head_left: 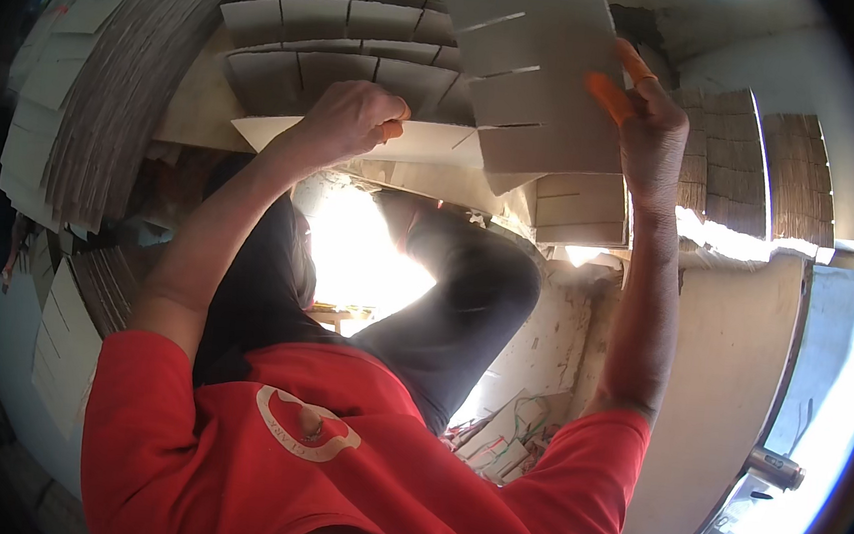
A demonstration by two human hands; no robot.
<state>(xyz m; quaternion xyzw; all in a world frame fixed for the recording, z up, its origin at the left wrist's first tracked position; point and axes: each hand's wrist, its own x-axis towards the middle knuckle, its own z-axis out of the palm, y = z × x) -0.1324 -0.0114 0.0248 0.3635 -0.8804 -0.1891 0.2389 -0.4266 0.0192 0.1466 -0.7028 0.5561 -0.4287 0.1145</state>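
Orange covers sit on some fingertips of both my hands. My right hand [650, 134] grips the right edge of a grey slotted cardboard sheet [537, 80], which stands raised with its slits running in from the left side. My left hand [356, 121] is curled closed in front of rows of slotted cardboard strips [332, 74]. Whatever its fingers may pinch is hidden. Just below that hand, the edge of a pale cardboard piece [427, 145] lies across the work surface.
Tall stacks of cardboard pieces [147, 64] rise at the left. More bundled stacks [741, 161] stand at the far right, and a small slotted piece [582, 209] sits below the raised sheet. Scraps and cords [514, 435] lie low beside my right sleeve. Bright light glares between my legs.
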